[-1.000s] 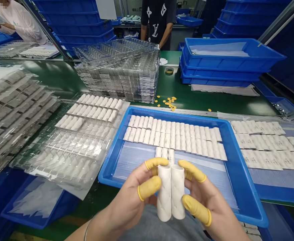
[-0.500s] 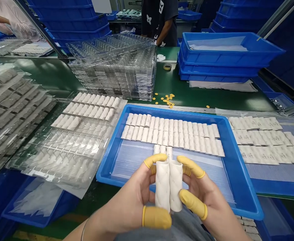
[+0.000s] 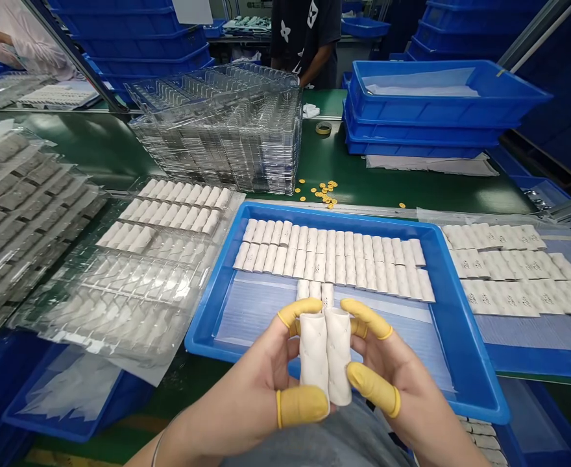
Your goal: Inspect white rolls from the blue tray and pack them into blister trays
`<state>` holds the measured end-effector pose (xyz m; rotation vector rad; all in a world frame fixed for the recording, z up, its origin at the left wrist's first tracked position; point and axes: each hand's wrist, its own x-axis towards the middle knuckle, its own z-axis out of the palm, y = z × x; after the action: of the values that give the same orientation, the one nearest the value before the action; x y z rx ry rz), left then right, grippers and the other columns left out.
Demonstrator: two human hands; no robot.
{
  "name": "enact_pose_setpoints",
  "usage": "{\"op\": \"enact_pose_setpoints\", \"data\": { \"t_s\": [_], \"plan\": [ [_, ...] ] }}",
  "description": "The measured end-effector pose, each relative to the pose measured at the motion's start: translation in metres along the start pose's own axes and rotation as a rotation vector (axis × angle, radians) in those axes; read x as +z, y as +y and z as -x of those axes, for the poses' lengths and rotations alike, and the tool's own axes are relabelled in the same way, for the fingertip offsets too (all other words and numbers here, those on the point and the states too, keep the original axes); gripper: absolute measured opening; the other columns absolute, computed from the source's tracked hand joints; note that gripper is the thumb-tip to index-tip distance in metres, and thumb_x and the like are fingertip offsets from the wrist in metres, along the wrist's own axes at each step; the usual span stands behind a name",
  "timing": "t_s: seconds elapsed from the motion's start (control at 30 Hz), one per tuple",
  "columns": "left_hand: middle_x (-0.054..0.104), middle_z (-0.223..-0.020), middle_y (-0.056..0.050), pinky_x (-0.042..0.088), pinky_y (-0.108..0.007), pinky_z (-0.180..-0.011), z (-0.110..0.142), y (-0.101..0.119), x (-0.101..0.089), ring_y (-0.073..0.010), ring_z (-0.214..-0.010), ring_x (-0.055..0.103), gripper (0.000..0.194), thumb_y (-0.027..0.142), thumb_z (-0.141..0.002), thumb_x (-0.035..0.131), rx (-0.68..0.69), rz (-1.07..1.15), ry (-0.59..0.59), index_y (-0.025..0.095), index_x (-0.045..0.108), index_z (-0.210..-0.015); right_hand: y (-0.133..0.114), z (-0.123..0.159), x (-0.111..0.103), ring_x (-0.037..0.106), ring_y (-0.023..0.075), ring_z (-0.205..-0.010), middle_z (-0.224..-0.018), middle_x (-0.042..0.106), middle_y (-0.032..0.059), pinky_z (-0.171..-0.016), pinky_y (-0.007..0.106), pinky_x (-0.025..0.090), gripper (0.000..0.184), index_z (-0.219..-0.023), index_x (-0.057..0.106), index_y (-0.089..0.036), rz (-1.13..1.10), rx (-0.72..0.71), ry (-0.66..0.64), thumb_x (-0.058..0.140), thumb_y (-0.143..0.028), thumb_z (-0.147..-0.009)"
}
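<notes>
Two white, wavy-sided cylindrical pieces stand side by side between my hands, above the near side of a blue tray (image 3: 480, 363). My left hand (image 3: 270, 376), with yellow finger cots, grips the left white cylinder (image 3: 313, 350). My right hand (image 3: 387, 363), also in yellow finger cots, holds the right white cylinder (image 3: 338, 357) by its outer side. Behind them, rows of similar white cylinders (image 3: 334, 256) lie in the tray on a translucent sheet (image 3: 251, 305). A few more, partly hidden by my fingers, form a short third row.
At left, a clear plastic blister tray (image 3: 134, 292) holds white cylinders, beside stacked filled trays (image 3: 17, 214). Empty clear trays (image 3: 222, 136) are piled behind. Blue bins (image 3: 426, 117), a tape roll (image 3: 323, 128) and loose yellow finger cots (image 3: 325, 191) sit on the green bench. Another person (image 3: 307, 39) stands beyond.
My left thumb has moved slightly up along the left cylinder. Both cylinders remain held together, and the view has shifted a little.
</notes>
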<state>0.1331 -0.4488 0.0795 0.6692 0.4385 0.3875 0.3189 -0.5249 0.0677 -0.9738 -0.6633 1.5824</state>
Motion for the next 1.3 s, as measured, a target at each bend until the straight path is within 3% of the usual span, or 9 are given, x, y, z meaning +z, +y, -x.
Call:
{"op": "enact_pose_setpoints", "data": {
  "t_s": [0.13,0.23,0.47,0.57,0.63,0.8,0.97,1.17,1.3],
  "plan": [
    [0.062,-0.122,-0.008,0.05,-0.031,-0.08,0.001,0.001,0.0,-0.0189,-0.099,0.062,0.05,0.033,-0.095,0.064,0.027,-0.009,0.031,0.036,0.049,-0.142,0.003,0.003,-0.003,0.058,0.0227,-0.104,-0.113,0.061,0.0023,-0.084,0.035,0.056,0.051,-0.135,0.056,-0.045,0.013,0.012,0.016,0.076,-0.038,-0.089],
    [0.066,-0.118,-0.006,0.049,-0.026,-0.078,0.0,0.002,-0.001,-0.0165,-0.098,0.064,0.043,0.032,-0.096,0.062,0.047,-0.011,0.039,0.038,0.054,-0.138,0.003,0.004,-0.003,0.056,0.0222,-0.108,-0.113,0.063,0.002,-0.093,0.037,0.052,0.052,-0.135,0.057,-0.043,0.018,0.02,0.022,0.077,-0.038,-0.088],
    [0.067,-0.113,-0.006,0.057,-0.025,-0.064,-0.002,-0.004,-0.001,-0.0138,-0.075,0.071,0.04,0.032,-0.095,0.064,0.078,0.013,0.058,0.034,0.055,-0.133,-0.001,0.004,0.003,0.07,0.0224,-0.091,-0.118,0.066,0.0036,-0.07,0.035,0.057,0.052,-0.134,0.054,-0.047,-0.061,0.044,-0.048,0.078,-0.038,-0.088],
    [0.066,-0.114,-0.006,0.059,-0.024,-0.063,-0.002,-0.006,-0.001,-0.0123,-0.073,0.07,0.043,0.027,-0.094,0.065,0.103,0.034,0.055,0.033,0.054,-0.134,-0.003,0.005,0.002,0.062,0.0245,-0.114,-0.121,0.066,0.0031,-0.092,0.039,0.053,0.05,-0.136,0.055,-0.045,-0.014,0.021,-0.006,0.075,-0.04,-0.09],
    [0.065,-0.117,-0.007,0.061,-0.026,-0.067,-0.001,-0.006,-0.002,-0.014,-0.078,0.071,0.047,0.023,-0.092,0.067,0.119,0.05,0.036,0.033,0.052,-0.136,-0.004,0.005,0.001,0.059,0.024,-0.117,-0.123,0.066,0.0026,-0.101,0.04,0.047,0.05,-0.136,0.055,-0.043,0.006,0.012,0.001,0.074,-0.042,-0.09],
    [0.064,-0.121,-0.008,0.061,-0.027,-0.07,-0.002,-0.003,-0.003,-0.0172,-0.086,0.072,0.046,0.022,-0.093,0.064,0.112,0.105,-0.043,0.032,0.052,-0.137,-0.004,0.006,-0.001,0.067,0.0203,-0.084,-0.121,0.067,0.0027,-0.072,0.035,0.053,0.049,-0.137,0.054,-0.046,-0.112,0.058,-0.057,0.071,-0.041,-0.092],
    [0.067,-0.111,-0.005,0.061,-0.02,-0.06,-0.003,-0.001,-0.003,-0.0148,-0.08,0.072,0.048,0.019,-0.093,0.065,0.111,0.123,-0.044,0.034,0.052,-0.137,-0.004,0.006,-0.001,0.064,0.0153,-0.074,-0.112,0.071,0.0024,-0.065,0.028,0.049,0.043,-0.134,0.058,-0.044,-0.126,0.059,0.008,0.071,-0.037,-0.093],
    [0.065,-0.113,-0.005,0.061,-0.023,-0.063,-0.003,-0.002,-0.002,-0.0124,-0.075,0.07,0.045,0.021,-0.095,0.063,0.148,0.071,0.011,0.034,0.052,-0.136,-0.009,0.005,0.001,0.065,0.0225,-0.099,-0.121,0.069,0.0022,-0.072,0.031,0.052,0.04,-0.133,0.059,-0.046,-0.08,0.047,0.012,0.069,-0.036,-0.095],
    [0.06,-0.123,-0.007,0.063,-0.024,-0.062,-0.001,-0.004,-0.002,-0.0123,-0.08,0.065,0.06,0.018,-0.088,0.072,0.143,0.007,0.069,0.037,0.048,-0.139,-0.009,0.005,0.002,0.059,0.0263,-0.118,-0.127,0.064,0.0036,-0.092,0.04,0.052,0.05,-0.136,0.056,-0.044,-0.03,0.003,-0.015,0.075,-0.039,-0.09]
  ]
}}
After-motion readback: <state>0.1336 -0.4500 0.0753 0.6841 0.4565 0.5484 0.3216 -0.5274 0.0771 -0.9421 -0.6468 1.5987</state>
